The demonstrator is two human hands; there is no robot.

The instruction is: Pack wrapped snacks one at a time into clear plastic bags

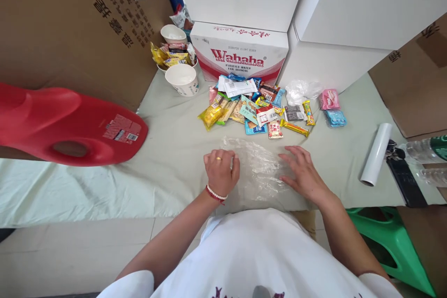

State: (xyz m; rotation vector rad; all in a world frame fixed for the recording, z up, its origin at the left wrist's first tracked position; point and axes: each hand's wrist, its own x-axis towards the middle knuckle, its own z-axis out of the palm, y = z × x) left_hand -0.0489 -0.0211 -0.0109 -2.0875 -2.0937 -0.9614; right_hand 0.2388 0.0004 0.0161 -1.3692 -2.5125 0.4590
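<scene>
A thin, crumpled clear plastic bag [260, 172] lies flat on the cloth-covered table in front of me. At its left edge my left hand [220, 170] rests with fingers curled in and the thumb alongside. Its fingertips are hidden, so whether they pinch the film I cannot tell. My right hand [303, 174] is open at the bag's right edge, fingers spread and thumb apart, touching or just over the film. Just beyond the bag lies a pile of small packaged snacks [248, 108], with a yellow snack bar [294, 128] on its near side.
A red jug [101, 125] is on the left. Paper cups [182, 79], one group holding packets, stand by a Wahaha carton [240, 53]. Pink [329, 99] and blue packs [335, 118], a white roll [376, 154] and plastic bottles [424, 149] are at right. A green stool [393, 242] stands below.
</scene>
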